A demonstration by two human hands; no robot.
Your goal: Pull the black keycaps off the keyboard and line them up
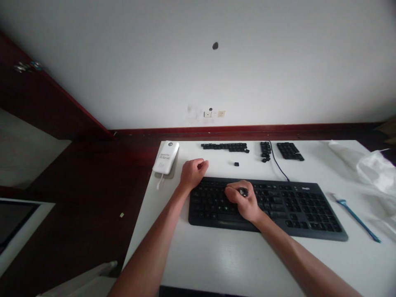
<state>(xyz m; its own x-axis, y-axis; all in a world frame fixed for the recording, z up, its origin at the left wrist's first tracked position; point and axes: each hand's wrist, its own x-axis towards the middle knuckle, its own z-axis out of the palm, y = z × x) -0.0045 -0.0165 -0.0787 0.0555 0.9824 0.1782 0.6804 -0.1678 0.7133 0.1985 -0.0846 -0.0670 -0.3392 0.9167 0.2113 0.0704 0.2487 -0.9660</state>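
This looks like a room in a home — dark red door [37,97] with a metal handle [22,67], matching baseboard [167,130], glossy dark floor [102,189], wall sockets [221,114] — with a plain white desk [198,260].

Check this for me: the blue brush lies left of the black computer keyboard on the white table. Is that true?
"Left" is wrong: the head view shows the blue brush lying right of the black computer keyboard, on the white table.
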